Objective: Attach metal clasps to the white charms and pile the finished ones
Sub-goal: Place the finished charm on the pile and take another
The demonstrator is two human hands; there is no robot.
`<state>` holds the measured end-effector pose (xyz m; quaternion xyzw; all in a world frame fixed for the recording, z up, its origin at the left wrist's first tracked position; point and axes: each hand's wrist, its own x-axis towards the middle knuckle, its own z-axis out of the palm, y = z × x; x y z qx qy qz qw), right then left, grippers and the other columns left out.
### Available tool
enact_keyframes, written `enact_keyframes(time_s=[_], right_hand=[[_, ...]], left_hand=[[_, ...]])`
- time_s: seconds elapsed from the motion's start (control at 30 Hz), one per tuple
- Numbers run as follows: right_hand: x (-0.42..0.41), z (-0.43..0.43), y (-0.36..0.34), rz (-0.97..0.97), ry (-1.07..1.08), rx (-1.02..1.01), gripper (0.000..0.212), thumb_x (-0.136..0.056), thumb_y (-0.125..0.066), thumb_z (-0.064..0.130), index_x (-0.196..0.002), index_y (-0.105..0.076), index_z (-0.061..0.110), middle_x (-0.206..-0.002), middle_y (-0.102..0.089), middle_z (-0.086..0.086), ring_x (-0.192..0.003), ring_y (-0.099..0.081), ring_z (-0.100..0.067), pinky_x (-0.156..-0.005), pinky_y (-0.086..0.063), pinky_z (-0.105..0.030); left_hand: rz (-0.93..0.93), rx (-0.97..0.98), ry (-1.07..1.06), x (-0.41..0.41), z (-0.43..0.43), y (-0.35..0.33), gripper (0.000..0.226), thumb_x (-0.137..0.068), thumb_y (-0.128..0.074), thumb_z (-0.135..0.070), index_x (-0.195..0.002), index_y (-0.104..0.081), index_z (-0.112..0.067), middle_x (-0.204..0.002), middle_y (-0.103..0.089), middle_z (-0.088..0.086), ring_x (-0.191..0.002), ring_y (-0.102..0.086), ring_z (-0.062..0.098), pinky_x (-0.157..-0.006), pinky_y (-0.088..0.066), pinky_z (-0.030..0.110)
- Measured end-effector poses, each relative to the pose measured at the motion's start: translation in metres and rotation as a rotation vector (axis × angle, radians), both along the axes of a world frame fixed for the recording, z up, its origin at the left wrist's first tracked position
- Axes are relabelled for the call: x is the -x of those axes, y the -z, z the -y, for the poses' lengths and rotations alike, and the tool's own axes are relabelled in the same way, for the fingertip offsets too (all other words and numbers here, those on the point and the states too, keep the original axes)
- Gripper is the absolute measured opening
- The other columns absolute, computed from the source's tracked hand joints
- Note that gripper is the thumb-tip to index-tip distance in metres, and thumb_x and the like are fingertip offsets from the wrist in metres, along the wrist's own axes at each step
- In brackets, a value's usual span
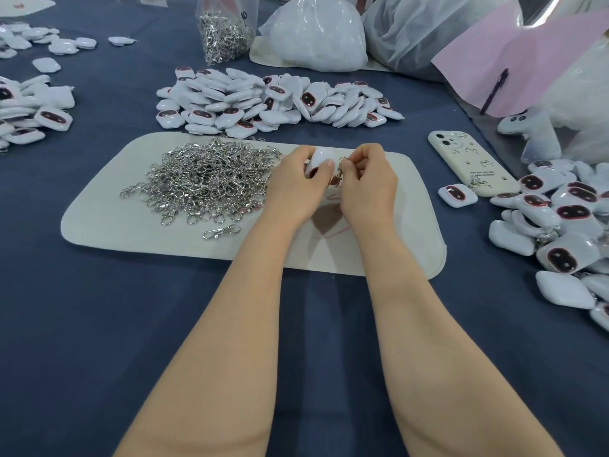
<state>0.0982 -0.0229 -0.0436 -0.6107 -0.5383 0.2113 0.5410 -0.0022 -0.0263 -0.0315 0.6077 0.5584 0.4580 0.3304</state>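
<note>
My left hand (298,184) grips a white charm (321,159) over the white mat (131,225). My right hand (369,179) pinches a metal clasp (341,168) right against the charm's edge. A heap of loose metal clasps (207,179) lies on the mat to the left of my hands, with one stray clasp (220,231) in front of it. Beyond the mat lies a pile of white charms (270,100). Another pile of charms (566,225), some with clasps on them, lies at the right.
A phone in a white case (471,163) lies right of the mat. A clear bag of clasps (224,28) and white plastic bags (316,31) stand at the back. More charms (29,110) lie at the left. A pink sheet (527,61) and white plush toy (534,127) sit far right.
</note>
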Motion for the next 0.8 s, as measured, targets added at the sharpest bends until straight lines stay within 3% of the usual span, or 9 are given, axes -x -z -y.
enact_keyframes(time_s=[0.1, 0.27, 0.37, 0.47, 0.6, 0.8], right_hand=[[0.0008, -0.0007, 0.0015, 0.039, -0.003, 0.006, 0.01, -0.094, -0.048, 0.004, -0.09, -0.046, 0.014, -0.07, -0.048, 0.012, -0.056, -0.048, 0.004, -0.053, -0.037, -0.003], [0.0009, -0.0004, 0.0019, 0.052, -0.013, -0.021, 0.011, -0.093, -0.048, 0.003, -0.089, -0.046, 0.013, -0.069, -0.047, 0.012, -0.058, -0.048, 0.017, -0.055, -0.036, -0.002], [0.0015, 0.0, 0.0011, 0.06, -0.025, -0.022, 0.012, -0.093, -0.049, 0.004, -0.09, -0.046, 0.015, -0.07, -0.047, 0.013, -0.059, -0.05, 0.006, -0.056, -0.036, -0.003], [0.0024, 0.0005, 0.0011, 0.087, -0.046, -0.027, 0.012, -0.093, -0.049, 0.003, -0.09, -0.047, 0.014, -0.07, -0.047, 0.013, -0.06, -0.048, 0.003, -0.054, -0.036, -0.003], [0.0024, 0.0006, 0.0018, 0.105, -0.068, -0.034, 0.012, -0.092, -0.048, 0.002, -0.089, -0.046, 0.013, -0.07, -0.047, 0.011, -0.059, -0.049, 0.014, -0.051, -0.036, -0.003], [0.0024, 0.0013, 0.0024, 0.167, -0.095, -0.043, 0.015, -0.092, -0.046, 0.0, -0.087, -0.046, 0.014, -0.067, -0.047, 0.012, -0.059, -0.047, -0.001, -0.053, -0.037, -0.006]], left_hand=[[-0.055, -0.006, 0.013, -0.0002, 0.0011, 0.0003, 0.018, -0.09, -0.055, -0.021, -0.102, -0.063, -0.01, -0.094, -0.069, 0.01, -0.09, -0.064, 0.03, -0.085, -0.05, 0.046], [-0.166, -0.065, -0.01, 0.0006, 0.0014, 0.0013, 0.018, -0.09, -0.054, -0.025, -0.091, -0.062, -0.008, -0.087, -0.066, 0.009, -0.086, -0.059, 0.031, -0.078, -0.047, 0.038], [-0.227, -0.078, 0.006, 0.0001, 0.0008, 0.003, 0.02, -0.093, -0.051, -0.027, -0.09, -0.06, -0.01, -0.084, -0.061, 0.005, -0.085, -0.056, 0.028, -0.072, -0.041, 0.035], [-0.222, -0.072, 0.0, 0.0004, 0.0, 0.0042, 0.021, -0.095, -0.049, -0.028, -0.097, -0.058, -0.01, -0.084, -0.058, 0.001, -0.085, -0.053, 0.025, -0.072, -0.039, 0.033], [-0.211, -0.053, 0.004, 0.0004, -0.0009, 0.0051, 0.019, -0.095, -0.047, -0.03, -0.099, -0.054, -0.012, -0.08, -0.055, -0.002, -0.082, -0.052, 0.023, -0.07, -0.038, 0.032], [-0.136, 0.032, 0.006, 0.002, -0.0009, 0.0072, 0.02, -0.095, -0.047, -0.033, -0.102, -0.042, -0.015, -0.078, -0.055, -0.006, -0.082, -0.058, 0.021, -0.072, -0.042, 0.035]])
